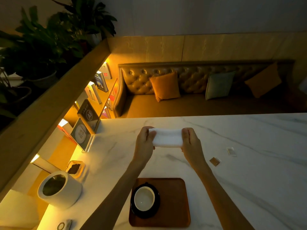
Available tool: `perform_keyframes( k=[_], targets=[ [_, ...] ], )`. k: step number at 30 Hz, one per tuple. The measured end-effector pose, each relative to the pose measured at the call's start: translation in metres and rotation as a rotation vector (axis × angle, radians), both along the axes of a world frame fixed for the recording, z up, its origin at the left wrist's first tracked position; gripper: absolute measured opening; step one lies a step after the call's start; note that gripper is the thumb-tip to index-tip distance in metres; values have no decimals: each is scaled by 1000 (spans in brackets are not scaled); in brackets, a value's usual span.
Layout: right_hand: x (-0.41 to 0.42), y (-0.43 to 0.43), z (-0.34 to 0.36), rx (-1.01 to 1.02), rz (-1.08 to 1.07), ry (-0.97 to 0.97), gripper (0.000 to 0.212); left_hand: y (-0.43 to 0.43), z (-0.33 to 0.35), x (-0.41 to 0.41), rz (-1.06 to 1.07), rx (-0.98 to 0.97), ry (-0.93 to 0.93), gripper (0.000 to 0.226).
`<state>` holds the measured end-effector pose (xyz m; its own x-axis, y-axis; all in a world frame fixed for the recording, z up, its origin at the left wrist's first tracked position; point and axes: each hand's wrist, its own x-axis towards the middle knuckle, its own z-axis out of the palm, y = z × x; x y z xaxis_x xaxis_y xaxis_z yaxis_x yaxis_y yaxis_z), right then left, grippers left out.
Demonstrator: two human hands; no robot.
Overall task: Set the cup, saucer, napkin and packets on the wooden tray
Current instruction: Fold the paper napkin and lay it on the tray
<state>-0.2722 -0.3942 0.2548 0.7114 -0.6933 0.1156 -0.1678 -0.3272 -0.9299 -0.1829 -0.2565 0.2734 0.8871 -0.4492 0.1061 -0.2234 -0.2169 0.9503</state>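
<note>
Napkin (pixel 167 137) is the piece in hand: a white, folded or rolled strip stretched between both hands above the marble table (pixel 249 163), well beyond the far edge of the wooden tray (pixel 176 201). Going left to right, the left hand (pixel 144 140) pinches the strip's left end, thumb on the near side and fingers curled over the far side; the napkin spans the gap, sagging slightly in the middle; the right hand (pixel 190 141) pinches the right end the same way. Neither hand is spread flat, and both are closed on the cloth. On the tray, close to the camera, the cup (pixel 144 198) already sits in the dark saucer (pixel 156 207) on the left half, leaving the right half bare. So the step looks to be the napkin's placement, perhaps after a fold or smoothing. The next move calls for drawing both hands back toward the body and lowering the napkin onto the bare right part of the tray, clear of the saucer's rim. Further right on the table lie two packets, a brown packet (pixel 214 161) and a pale packet (pixel 230 151), both well apart from the tray and still to be gathered.
</note>
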Motion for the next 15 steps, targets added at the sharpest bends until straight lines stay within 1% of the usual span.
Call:
perform_keyframes(
  k=[6,8,11,13,15],
  targets=[
    [-2,-2,-21,-19,-60,8,14,-13,-35,-8,44,-26,-36,11],
    [-3,-6,-29,21,-73,26,15,-16,-44,-4,15,-25,2,12],
    [-8,-17,-49,208,-53,84,21,-14,-60,5,-85,5,154,20],
    [-17,-27,-68,350,52,162,28,-8,-78,10,-162,43,341,26],
    [-30,-35,-91,525,156,223,28,1,-101,11,-234,100,502,32]
  ],
)
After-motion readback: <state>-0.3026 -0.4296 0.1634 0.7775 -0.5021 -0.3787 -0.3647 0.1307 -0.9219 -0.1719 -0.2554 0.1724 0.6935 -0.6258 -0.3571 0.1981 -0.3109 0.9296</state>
